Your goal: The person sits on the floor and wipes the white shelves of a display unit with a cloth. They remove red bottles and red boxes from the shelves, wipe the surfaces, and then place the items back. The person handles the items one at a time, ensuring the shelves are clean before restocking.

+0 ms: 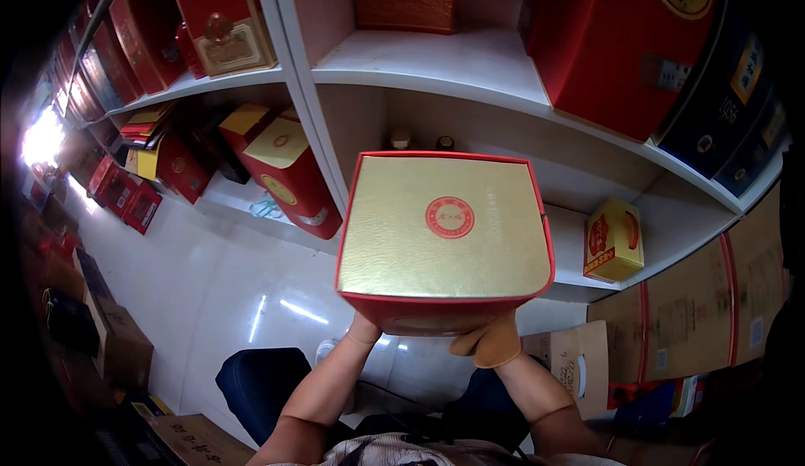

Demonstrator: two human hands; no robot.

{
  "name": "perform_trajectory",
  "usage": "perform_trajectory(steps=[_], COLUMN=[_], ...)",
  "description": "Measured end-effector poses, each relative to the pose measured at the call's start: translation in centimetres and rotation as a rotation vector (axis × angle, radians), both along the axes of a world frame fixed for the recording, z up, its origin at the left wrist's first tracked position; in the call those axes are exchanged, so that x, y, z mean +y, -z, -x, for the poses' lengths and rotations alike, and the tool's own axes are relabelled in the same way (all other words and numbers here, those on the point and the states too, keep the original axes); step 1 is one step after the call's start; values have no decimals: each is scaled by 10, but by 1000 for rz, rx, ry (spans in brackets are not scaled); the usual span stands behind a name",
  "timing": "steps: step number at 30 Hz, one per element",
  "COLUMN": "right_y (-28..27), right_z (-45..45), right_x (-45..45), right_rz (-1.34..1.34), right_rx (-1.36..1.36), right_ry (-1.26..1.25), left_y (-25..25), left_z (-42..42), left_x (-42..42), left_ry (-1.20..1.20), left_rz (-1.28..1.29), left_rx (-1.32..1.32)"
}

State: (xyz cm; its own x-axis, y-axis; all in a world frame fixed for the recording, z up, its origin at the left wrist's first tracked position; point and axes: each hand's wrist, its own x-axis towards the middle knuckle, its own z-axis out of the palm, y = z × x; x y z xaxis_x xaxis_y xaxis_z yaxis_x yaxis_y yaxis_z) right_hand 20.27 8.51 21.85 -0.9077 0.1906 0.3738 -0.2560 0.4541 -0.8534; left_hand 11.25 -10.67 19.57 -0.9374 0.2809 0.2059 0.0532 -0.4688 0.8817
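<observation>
A large gift box (402,233) with a gold top and red sides is held up before me, its top facing the camera. A round red emblem marks the top. My left hand (366,328) supports the box from its near left side, its fingers hidden behind it. My right hand (500,340) is at the near right underside, covered by a tan cloth or glove that hides most of the fingers. Behind the box is a white shelf compartment (566,214), where two small bottle tops (445,143) show at the back.
A yellow and red carton (613,240) stands on the lower shelf at right. Red boxes (610,45) and dark blue boxes (710,120) fill the upper shelf. Strapped cardboard cartons (685,309) are stacked at right. More red boxes (295,183) stand at left, above the tiled floor (207,277).
</observation>
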Motion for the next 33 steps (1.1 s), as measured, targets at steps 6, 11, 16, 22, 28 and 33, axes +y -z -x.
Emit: perform_trajectory(steps=[6, 11, 16, 22, 28, 33], right_y=[12, -9, -2, 41, 71, 76], right_z=[24, 42, 59, 82, 95, 99], right_x=[36, 67, 91, 116, 126, 131], right_rz=[707, -148, -353, -273, -112, -359], right_rx=[-115, 92, 197, 275, 275, 274], right_ry=[48, 100, 233, 256, 285, 352], left_y=[18, 53, 76, 105, 126, 143], left_z=[37, 77, 104, 130, 145, 150], left_x=[51, 104, 143, 171, 182, 190], left_ry=[233, 319, 286, 265, 285, 326], left_rz=[-122, -8, 4, 28, 119, 81], left_rx=[-218, 19, 207, 263, 210, 163])
